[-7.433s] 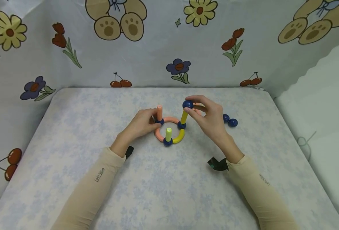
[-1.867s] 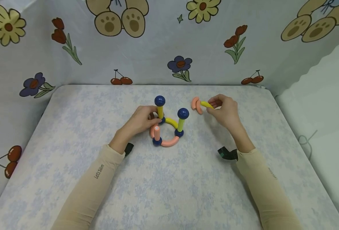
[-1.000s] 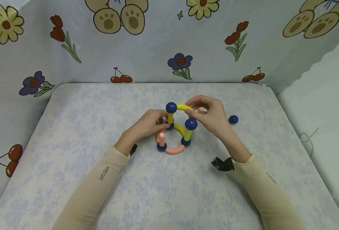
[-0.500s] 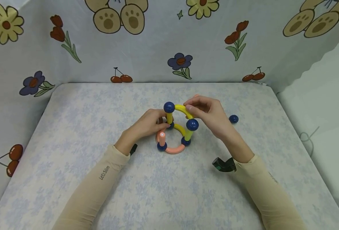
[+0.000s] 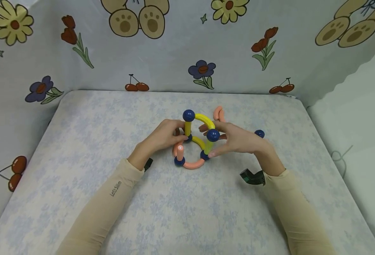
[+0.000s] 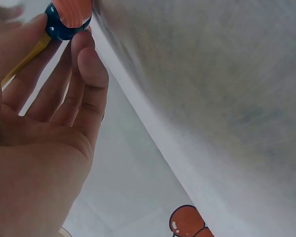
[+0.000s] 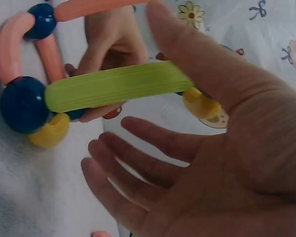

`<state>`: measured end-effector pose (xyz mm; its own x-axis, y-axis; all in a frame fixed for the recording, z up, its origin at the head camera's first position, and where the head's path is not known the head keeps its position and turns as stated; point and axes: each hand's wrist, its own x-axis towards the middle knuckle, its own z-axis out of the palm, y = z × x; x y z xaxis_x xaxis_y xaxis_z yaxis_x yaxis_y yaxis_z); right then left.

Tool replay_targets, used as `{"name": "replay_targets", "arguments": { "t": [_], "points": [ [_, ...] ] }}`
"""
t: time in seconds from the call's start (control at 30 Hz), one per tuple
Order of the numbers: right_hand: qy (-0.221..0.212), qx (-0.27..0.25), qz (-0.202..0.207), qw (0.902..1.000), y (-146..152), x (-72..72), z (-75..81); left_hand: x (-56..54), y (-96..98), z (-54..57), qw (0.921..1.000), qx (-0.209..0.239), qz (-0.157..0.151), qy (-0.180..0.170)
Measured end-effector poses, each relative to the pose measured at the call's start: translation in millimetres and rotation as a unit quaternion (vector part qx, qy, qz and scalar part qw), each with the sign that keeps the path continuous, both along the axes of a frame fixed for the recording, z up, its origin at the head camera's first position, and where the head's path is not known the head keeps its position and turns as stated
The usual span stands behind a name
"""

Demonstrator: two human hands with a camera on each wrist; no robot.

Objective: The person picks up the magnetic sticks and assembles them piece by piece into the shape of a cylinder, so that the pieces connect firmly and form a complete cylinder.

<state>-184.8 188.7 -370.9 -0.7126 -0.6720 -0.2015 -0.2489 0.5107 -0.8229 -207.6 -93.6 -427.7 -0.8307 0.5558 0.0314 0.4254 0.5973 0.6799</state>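
A magnetic stick-and-ball structure stands mid-table. Its base ring joins dark blue balls with pink curved sticks (image 5: 194,165) and a yellow one (image 5: 198,142). A yellow upright rod (image 5: 188,128) and a green one (image 5: 208,147) carry blue balls (image 5: 189,115), bridged by a yellow curved stick (image 5: 205,119). A pink rod (image 5: 180,153) stands at the front left, bare on top. My left hand (image 5: 165,135) pinches the base ball (image 6: 64,27) under the yellow rod. My right hand (image 5: 240,139) is spread around the green rod's side, thumb overlapping the rod (image 7: 116,88) in the right wrist view.
Two pink curved sticks (image 5: 219,113) lie behind the right hand. A loose blue ball (image 5: 259,133) sits to the right, partly hidden by the right wrist. A patterned cloth wall (image 5: 171,56) rises behind the table (image 5: 187,212).
Balls were added on the uprights and the ring was turned. The right hand brought a yellow curved stick across the two upper balls, let go and dropped beside the green rod. The left keeps its pinch.
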Motion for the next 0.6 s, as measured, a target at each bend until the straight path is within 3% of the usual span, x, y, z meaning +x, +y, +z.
{"name": "replay_targets", "arguments": {
  "t": [0.13, 0.27, 0.47, 0.6],
  "points": [
    [0.075, 0.065, 0.012, 0.9949, -12, 0.6, -19.1, 0.3, -0.1, -0.3, 1.0, -0.004, 0.004, -0.008],
    [0.129, 0.074, 0.0, 0.9888, -20, 1.6, -28.5, 0.5, -0.6, 0.0, 0.9999, -0.009, 0.009, -0.006],
    [0.13, 0.052, -0.083, 0.9867, -21, -2.9, -34.9, -1.3, -3.6, -0.3, 0.998, -0.01, 0.06, 0.017],
    [0.157, 0.05, -0.137, 0.9767, -22, -6.4, -41.6, -3.3, -5.6, -0.1, 0.9948, -0.009, 0.098, 0.025]
  ]
}}
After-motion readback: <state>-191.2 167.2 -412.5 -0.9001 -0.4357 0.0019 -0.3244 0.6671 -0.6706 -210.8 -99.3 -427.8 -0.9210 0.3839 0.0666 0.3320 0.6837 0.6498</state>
